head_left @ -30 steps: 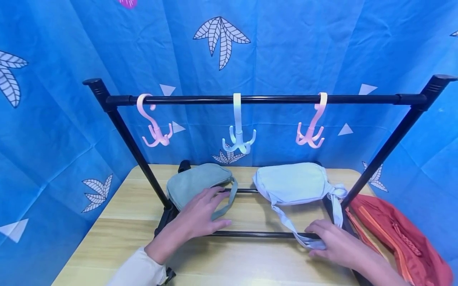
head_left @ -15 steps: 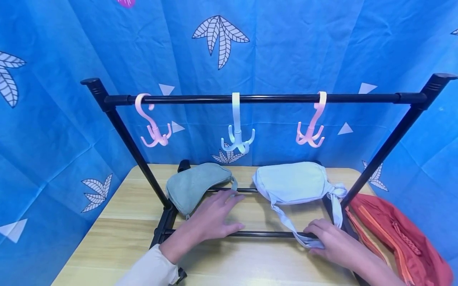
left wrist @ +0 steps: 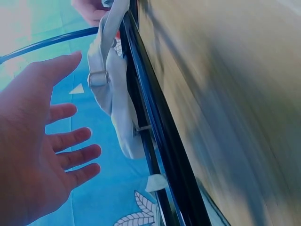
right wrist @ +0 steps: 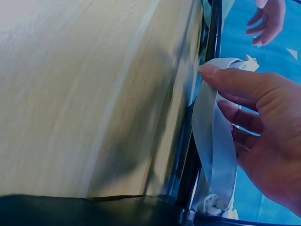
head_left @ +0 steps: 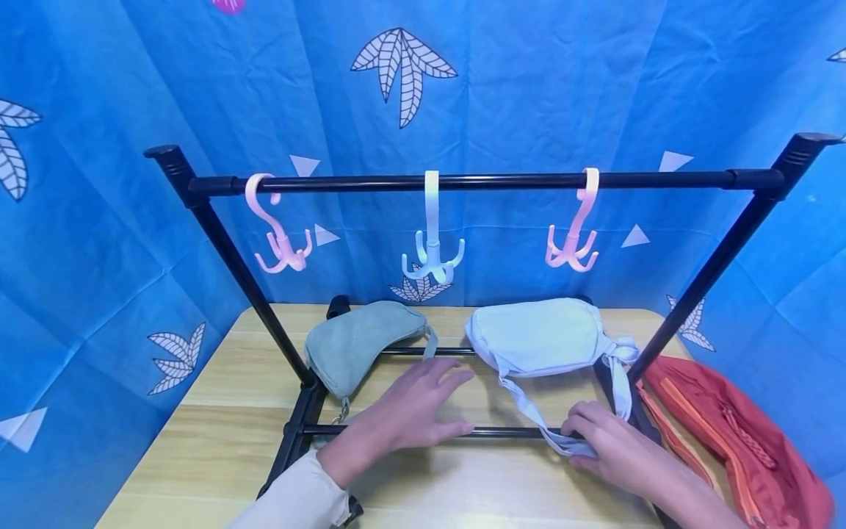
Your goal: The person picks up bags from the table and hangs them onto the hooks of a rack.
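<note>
A pale bluish-white waist bag (head_left: 538, 338) lies at the right over the rack's lower bars, with its strap (head_left: 529, 408) trailing forward. My right hand (head_left: 611, 448) pinches this strap between thumb and fingers, as the right wrist view also shows for the strap (right wrist: 214, 127). My left hand (head_left: 416, 408) hovers above the front lower bar, fingers extended and apart, between the two bags. In the left wrist view nothing lies in the left hand (left wrist: 42, 141). A grey-green bag (head_left: 357, 345) rests behind it at the left, its strap partly hidden by my left forearm.
A black rack (head_left: 502, 181) stands on the wooden table (head_left: 198, 433). From its top bar hang a left pink hook (head_left: 284, 250), a light-blue hook (head_left: 432, 257) and a right pink hook (head_left: 573, 250). A red bag (head_left: 734, 433) lies at the far right. A blue curtain (head_left: 515, 88) closes the back.
My left hand has moved right, away from the grey-green bag, whose front end and clasp now show. My right hand stays at the white bag's strap.
</note>
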The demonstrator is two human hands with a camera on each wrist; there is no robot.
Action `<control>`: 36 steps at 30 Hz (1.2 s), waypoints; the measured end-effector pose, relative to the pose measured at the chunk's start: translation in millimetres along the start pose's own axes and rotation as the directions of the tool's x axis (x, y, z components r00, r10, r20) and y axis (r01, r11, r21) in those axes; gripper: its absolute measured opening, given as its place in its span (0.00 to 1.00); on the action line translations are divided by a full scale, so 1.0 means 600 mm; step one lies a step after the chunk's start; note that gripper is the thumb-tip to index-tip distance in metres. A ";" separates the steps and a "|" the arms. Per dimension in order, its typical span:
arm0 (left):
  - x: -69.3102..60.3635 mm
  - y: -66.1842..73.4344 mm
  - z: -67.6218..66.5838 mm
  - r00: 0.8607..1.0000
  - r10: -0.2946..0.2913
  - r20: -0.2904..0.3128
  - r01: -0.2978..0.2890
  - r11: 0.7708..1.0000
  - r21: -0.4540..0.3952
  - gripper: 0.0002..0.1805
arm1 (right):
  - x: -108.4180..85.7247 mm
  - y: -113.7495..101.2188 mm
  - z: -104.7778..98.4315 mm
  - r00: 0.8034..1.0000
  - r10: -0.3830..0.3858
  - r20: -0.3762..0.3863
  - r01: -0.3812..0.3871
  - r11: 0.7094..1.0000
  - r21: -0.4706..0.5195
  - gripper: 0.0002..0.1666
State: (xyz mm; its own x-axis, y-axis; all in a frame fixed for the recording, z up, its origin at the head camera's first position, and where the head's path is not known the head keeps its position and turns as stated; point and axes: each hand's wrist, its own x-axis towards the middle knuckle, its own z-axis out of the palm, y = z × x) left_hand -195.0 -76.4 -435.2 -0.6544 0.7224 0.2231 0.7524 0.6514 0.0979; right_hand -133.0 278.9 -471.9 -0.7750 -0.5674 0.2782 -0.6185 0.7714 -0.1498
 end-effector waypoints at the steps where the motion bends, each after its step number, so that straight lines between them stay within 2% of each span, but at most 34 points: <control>1: 0.002 0.002 0.001 1.000 0.005 -0.004 -0.005 1.000 0.004 0.44 | 0.000 0.000 0.000 1.000 -0.003 0.002 0.003 1.000 0.008 0.20; 9: 0.023 0.017 0.007 1.000 0.015 -0.002 -0.015 1.000 0.020 0.44 | -0.001 0.003 0.008 0.995 -0.071 -0.067 0.074 0.996 0.045 0.21; 15: 0.036 0.027 0.016 0.998 0.063 -0.030 -0.063 0.998 0.015 0.43 | -0.003 0.002 0.011 0.993 -0.079 -0.088 0.085 0.995 0.061 0.21; 20: 0.043 0.035 0.027 0.992 0.105 -0.070 -0.103 0.994 0.035 0.41 | -0.002 0.002 0.008 0.993 -0.074 -0.090 0.082 0.993 0.087 0.21; 27: 0.053 0.052 0.037 0.984 0.157 -0.085 -0.150 0.985 0.088 0.38 | 0.001 0.002 0.006 0.992 -0.084 -0.091 0.093 0.991 0.092 0.20; 36: 0.066 0.070 0.041 0.975 0.206 -0.083 -0.201 0.977 0.068 0.37 | 0.003 0.002 0.005 0.991 -0.093 -0.093 0.101 0.992 0.077 0.20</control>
State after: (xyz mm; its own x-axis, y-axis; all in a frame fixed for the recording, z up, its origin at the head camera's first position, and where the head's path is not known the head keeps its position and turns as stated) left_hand -191.1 -14.8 -446.2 -0.4770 0.8192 0.3186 0.8616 0.5074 -0.0147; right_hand -135.3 277.9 -474.5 -0.6987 -0.6077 0.3775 -0.7014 0.6858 -0.1941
